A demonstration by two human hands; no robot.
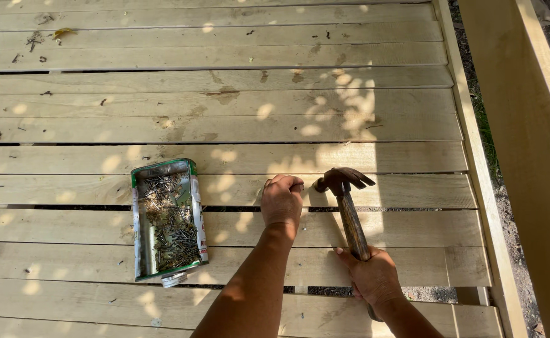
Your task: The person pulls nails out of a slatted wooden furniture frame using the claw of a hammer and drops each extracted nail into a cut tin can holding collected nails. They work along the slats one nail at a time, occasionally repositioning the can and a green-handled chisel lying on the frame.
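Observation:
My right hand grips the wooden handle of a claw hammer, whose rusty head sits just above a pale wooden slat. My left hand rests on the same slat, fingers curled with the fingertips pinched beside the hammer head; whether a nail is between them is too small to tell. Left of that hand lies a cut-open metal can with a green rim, full of several rusty nails.
The slats form a wooden platform with narrow gaps between boards. A raised side board runs along the right edge, and a taller plank stands beyond it. Dirt and grass show at far right.

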